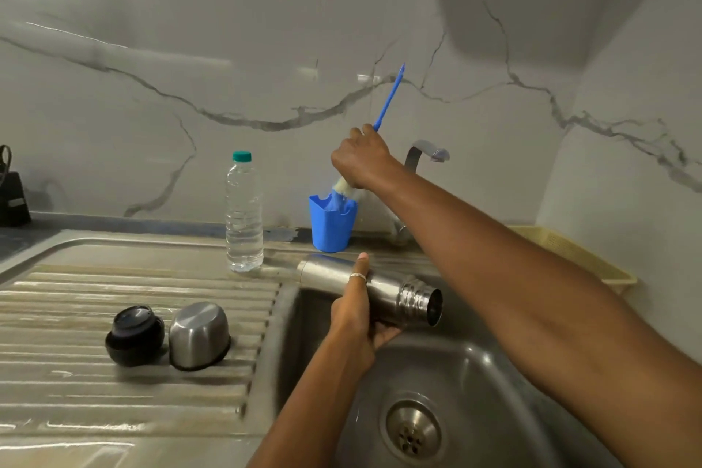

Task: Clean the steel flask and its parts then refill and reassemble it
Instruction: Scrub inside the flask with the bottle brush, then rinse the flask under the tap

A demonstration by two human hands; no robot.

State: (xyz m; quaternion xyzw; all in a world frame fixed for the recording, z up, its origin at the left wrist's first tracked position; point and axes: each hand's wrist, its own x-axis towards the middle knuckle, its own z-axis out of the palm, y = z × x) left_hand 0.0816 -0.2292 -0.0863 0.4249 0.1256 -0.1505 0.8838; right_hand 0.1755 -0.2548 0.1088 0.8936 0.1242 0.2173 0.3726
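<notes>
My left hand (357, 319) grips the steel flask (383, 287) on its side over the sink basin, its open threaded mouth pointing right. My right hand (361, 160) holds a blue bottle brush (388, 101) by its handle, with the pale bristles just above a blue holder cup (332, 222) at the back of the counter. On the ribbed drainboard lie the black stopper (135, 336) and the steel cup lid (199, 334), side by side.
A clear water bottle (244, 215) with a teal cap stands at the drainboard's back edge. The tap (425, 152) rises behind my right arm. The sink basin (475, 372) has a drain strainer (414, 429). A pale yellow basket (569, 251) sits at right.
</notes>
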